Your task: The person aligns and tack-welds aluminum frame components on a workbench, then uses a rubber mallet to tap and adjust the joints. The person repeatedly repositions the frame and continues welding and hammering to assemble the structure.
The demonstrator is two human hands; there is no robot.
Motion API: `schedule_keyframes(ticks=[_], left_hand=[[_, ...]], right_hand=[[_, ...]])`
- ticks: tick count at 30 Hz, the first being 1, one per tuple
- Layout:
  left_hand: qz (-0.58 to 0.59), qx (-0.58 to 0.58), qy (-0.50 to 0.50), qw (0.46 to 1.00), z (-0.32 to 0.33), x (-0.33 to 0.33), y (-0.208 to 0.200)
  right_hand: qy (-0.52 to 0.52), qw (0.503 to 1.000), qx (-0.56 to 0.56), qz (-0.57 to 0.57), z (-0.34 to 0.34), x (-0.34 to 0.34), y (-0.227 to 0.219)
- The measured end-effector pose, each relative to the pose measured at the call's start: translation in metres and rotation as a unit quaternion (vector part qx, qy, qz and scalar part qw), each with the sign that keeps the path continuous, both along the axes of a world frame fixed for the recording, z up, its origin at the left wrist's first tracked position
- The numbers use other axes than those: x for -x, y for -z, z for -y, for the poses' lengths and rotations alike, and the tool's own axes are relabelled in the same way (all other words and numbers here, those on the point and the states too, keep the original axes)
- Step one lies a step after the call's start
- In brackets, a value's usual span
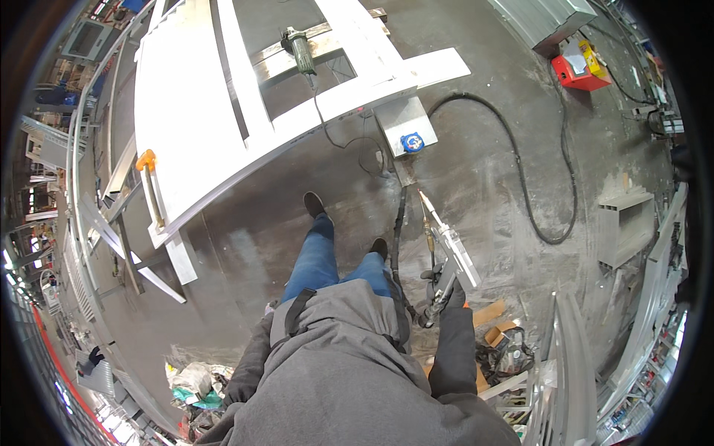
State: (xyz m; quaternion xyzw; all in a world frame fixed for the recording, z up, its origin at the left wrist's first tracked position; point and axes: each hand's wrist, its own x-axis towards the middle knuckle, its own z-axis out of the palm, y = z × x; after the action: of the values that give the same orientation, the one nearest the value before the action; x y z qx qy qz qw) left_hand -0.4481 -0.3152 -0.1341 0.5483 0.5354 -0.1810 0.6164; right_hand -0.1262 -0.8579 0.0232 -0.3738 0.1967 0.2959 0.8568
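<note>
My right hand [446, 288], in a dark glove, is closed around the grip of a white and grey welding gun [461, 256] with a long thin nozzle. The nozzle points forward, toward a white metal frame [186, 97]. From the gun's rear, a thick black cable [399, 245] runs forward along the floor beside my right foot. My left hand [269, 307] hangs at my left hip; only a small part shows past the sleeve, and its fingers are hidden. Ahead of the gun, a blue tape measure [411, 142] rests on a grey metal piece [390, 119] by the frame's edge.
An angle grinder [300, 53] lies on the frame, its cord trailing down. An orange-handled clamp [151, 189] grips the left corner. A black hose [517, 156] loops across the floor. At right are a red box [579, 73] and metal profiles [569, 349]; bagged waste [197, 383] lies behind left.
</note>
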Motion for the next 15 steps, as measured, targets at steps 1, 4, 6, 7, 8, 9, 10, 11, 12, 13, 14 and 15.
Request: schedule_keyframes(ticks=[1, 4, 6, 7, 8, 9, 10, 11, 12, 13, 14, 15], left_hand=[[0.003, 0.003, -0.002, 1.0, -0.002, -0.008, 0.001], [0.013, 0.013, -0.013, 1.0, -0.012, -0.035, 0.011], [0.022, 0.017, -0.016, 0.999, -0.024, -0.054, 0.019], [0.029, 0.018, -0.018, 0.999, -0.032, -0.063, 0.023], [0.033, 0.019, -0.02, 0.999, -0.041, -0.074, 0.026], [0.037, 0.021, -0.021, 0.999, -0.051, -0.084, 0.029], [0.041, 0.022, -0.023, 0.999, -0.062, -0.096, 0.031], [0.043, 0.021, -0.027, 0.998, -0.074, -0.105, 0.032], [0.047, 0.021, -0.032, 0.998, -0.086, -0.115, 0.031], [0.048, 0.02, -0.037, 0.998, -0.098, -0.126, 0.029], [0.049, 0.02, -0.043, 0.998, -0.109, -0.136, 0.027], [0.052, 0.019, -0.05, 0.997, -0.119, -0.146, 0.024]], right_hand=[[0.007, 1.0, -0.003, 0.003, -0.004, -0.001, -0.007], [0.035, 0.996, 0.063, 0.048, -0.019, -0.014, -0.016], [0.059, 0.989, 0.116, 0.071, -0.029, -0.026, -0.018], [0.074, 0.983, 0.153, 0.069, -0.032, -0.033, -0.02], [0.077, 0.974, 0.202, 0.066, -0.031, -0.042, -0.022], [0.063, 0.956, 0.281, 0.051, -0.029, -0.054, -0.024], [0.042, 0.93, 0.364, 0.036, -0.025, -0.067, -0.027], [0.015, 0.895, 0.445, 0.017, -0.017, -0.082, -0.032], [-0.012, 0.855, 0.518, 0.0, -0.009, -0.1, -0.036], [-0.03, 0.814, 0.58, -0.013, -0.001, -0.121, -0.041], [-0.046, 0.771, 0.634, -0.03, 0.009, -0.143, -0.048], [0.002, 0.714, 0.7, -0.001, 0.013, -0.169, -0.049]])
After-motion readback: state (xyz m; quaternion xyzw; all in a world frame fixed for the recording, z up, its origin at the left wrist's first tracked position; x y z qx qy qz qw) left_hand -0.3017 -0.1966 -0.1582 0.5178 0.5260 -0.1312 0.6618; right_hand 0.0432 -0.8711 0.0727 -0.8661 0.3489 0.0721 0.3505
